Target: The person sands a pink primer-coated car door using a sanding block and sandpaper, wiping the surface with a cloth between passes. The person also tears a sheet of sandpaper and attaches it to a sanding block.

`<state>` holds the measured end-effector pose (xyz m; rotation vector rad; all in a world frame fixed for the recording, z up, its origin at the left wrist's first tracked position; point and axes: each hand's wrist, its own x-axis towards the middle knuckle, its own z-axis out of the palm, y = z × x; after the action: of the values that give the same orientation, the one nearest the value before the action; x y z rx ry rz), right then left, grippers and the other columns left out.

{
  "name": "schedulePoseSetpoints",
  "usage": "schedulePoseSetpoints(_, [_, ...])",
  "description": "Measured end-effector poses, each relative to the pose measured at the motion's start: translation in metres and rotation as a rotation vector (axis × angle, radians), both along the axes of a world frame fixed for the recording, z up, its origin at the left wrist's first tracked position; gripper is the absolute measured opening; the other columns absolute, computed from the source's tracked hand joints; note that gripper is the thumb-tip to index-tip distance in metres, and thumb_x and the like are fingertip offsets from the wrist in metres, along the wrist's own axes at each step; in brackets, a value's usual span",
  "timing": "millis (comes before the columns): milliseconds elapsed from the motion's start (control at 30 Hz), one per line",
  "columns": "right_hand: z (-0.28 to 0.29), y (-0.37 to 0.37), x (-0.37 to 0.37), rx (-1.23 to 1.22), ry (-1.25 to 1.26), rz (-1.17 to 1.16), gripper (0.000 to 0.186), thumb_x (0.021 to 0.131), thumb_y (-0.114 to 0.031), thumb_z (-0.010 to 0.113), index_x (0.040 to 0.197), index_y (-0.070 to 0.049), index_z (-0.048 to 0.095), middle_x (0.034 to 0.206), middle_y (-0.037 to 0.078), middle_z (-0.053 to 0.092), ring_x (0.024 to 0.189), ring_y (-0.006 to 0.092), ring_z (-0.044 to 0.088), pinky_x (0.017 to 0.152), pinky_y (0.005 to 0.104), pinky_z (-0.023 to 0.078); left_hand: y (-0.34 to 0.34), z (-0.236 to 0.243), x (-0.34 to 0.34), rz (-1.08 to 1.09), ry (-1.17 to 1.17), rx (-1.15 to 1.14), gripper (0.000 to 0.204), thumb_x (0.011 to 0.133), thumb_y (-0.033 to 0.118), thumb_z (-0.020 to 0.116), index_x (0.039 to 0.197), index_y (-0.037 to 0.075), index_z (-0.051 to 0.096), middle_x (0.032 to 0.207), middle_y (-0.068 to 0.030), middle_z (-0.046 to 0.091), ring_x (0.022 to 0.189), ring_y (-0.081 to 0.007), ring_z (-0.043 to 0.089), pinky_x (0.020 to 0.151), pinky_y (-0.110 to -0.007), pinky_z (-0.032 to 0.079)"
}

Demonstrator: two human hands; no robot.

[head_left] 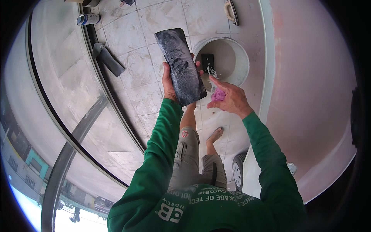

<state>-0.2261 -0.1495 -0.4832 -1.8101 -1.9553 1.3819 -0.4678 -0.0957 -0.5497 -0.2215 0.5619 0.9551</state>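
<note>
My left hand [169,83] grips a long dark sheet of sandpaper [179,63] by its edges, thumb on one side and fingertips on the other. The sheet is streaked with pale residue and looks wet. In my right hand [234,99] is a crumpled pink wad, perhaps a cloth or sponge [218,95], held against the palm with thumb and forefinger apart. White splashes of liquid show just beyond those fingers. Behind them stands a pale round bucket [244,58] of murky liquid, with a black rectangular block [208,62] in it.
A smooth pinkish-white panel [309,85] curves along the right, with a wheel [238,170] at its foot. On the left run a metal-framed glass pane [77,112], a can [88,19] and a folded dark sheet [108,60]. A handled float [231,12] lies beyond the bucket.
</note>
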Motion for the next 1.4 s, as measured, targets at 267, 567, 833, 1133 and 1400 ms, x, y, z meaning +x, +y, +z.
schedulePoseSetpoints(267, [0.19, 0.011, -0.042, 0.199, -0.493, 0.234, 0.096, 0.069, -0.057, 0.092, 0.156, -0.043, 0.054, 0.09, 0.001, 0.072, 0.083, 0.0244, 0.072, 0.076, 0.0445, 0.051, -0.005, 0.161, 0.056, 0.04, -0.208, 0.164, 0.099, 0.097, 0.074, 0.052, 0.164, 0.004, 0.033, 0.16, -0.0168, 0.048, 0.139, -0.0484, 0.054, 0.111, -0.068, 0.048])
schedulePoseSetpoints(567, [0.446, -0.037, -0.105, 0.073, -0.645, 0.075, 0.041, 0.077, -0.036, 0.085, 0.117, -0.027, 0.081, 0.092, 0.004, 0.074, 0.091, 0.03, 0.075, 0.082, 0.0474, 0.058, -0.066, 0.319, 0.002, -0.152, -0.351, 0.097, 0.087, 0.091, 0.049, 0.065, 0.161, 0.005, 0.039, 0.155, -0.0227, 0.055, 0.137, -0.041, 0.059, 0.12, -0.058, 0.045])
schedulePoseSetpoints(833, [0.793, -0.149, -0.161, 0.236, -0.711, 0.019, 0.02, 0.073, -0.007, 0.079, 0.093, -0.006, 0.074, 0.108, 0.01, 0.069, 0.103, 0.0316, 0.07, 0.092, 0.0421, 0.057, -0.126, 0.566, -0.004, -0.158, 0.024, 0.487, 0.078, 0.09, 0.02, 0.083, 0.158, 0.005, 0.05, 0.105, -0.001, 0.064, 0.094, -0.0142, 0.062, 0.08, -0.032, 0.053])
schedulePoseSetpoints(1133, [0.878, -0.402, 0.058, 0.433, -0.907, 0.359, 0.032, 0.065, -0.006, 0.093, 0.09, -0.012, 0.074, 0.119, 0.006, 0.071, 0.116, 0.0294, 0.067, 0.095, 0.0419, 0.059, -0.185, 0.587, 0.235, -0.013, 1.256, 0.918, 0.082, 0.095, 0.056, 0.075, 0.162, 0.017, 0.05, 0.163, -0.0261, 0.037, 0.14, -0.0451, 0.046, 0.113, -0.048, 0.044])
schedulePoseSetpoints(1400, [0.884, -0.452, 0.129, 0.481, -1.068, 0.385, 0.045, 0.057, -0.028, 0.105, 0.092, -0.02, 0.079, 0.141, 0.005, 0.067, 0.145, 0.0316, 0.051, 0.125, 0.0716, 0.031, -0.396, 0.591, 0.294, -0.046, 1.421, 0.875, 0.068, 0.099, 0.051, 0.07, 0.16, 0.025, 0.053, 0.169, -0.0226, 0.03, 0.141, -0.0485, 0.039, 0.12, -0.054, 0.034])
